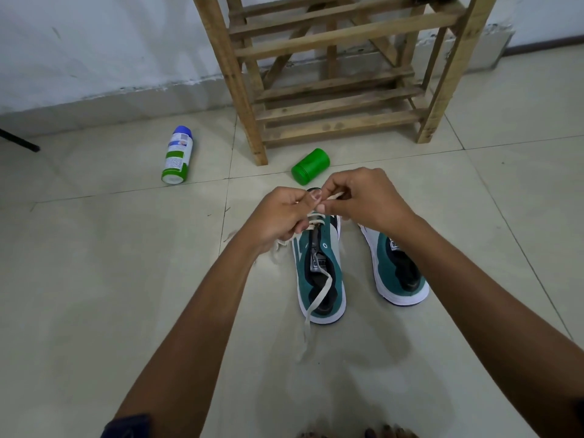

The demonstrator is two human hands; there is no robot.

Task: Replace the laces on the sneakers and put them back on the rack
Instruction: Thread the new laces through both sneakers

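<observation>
Both forearms reach forward from the bottom corners of the view and meet over the toe end of the left sneaker (319, 270), which stands on the tiled floor (110, 279) with its heel toward the person. The left hand (279, 218) is curled, knuckles up, thumb and fingers pinching a stretch of the cream lace (316, 298) at the lower eyelets; the right hand (363, 197) is bent at the wrist and pinches another part of the same lace between thumb and forefinger, just beside the left thumb. One loose end of the lace runs down over the tongue and past the heel onto the floor, another bunch trails beside the left wrist. The tongue carries a sewn label with a leaping-cat logo and lettering that is too blurred to read surely. The second sneaker (399, 267) stands just beside the first, partly under the right forearm, with a similar label on its tongue. Beyond the hands a wooden rack (331, 99) stands against the wall; a green cap (310, 171) lies near its front left leg, and a spray can (177, 155) with a blue top and small unreadable print lies farther left.
</observation>
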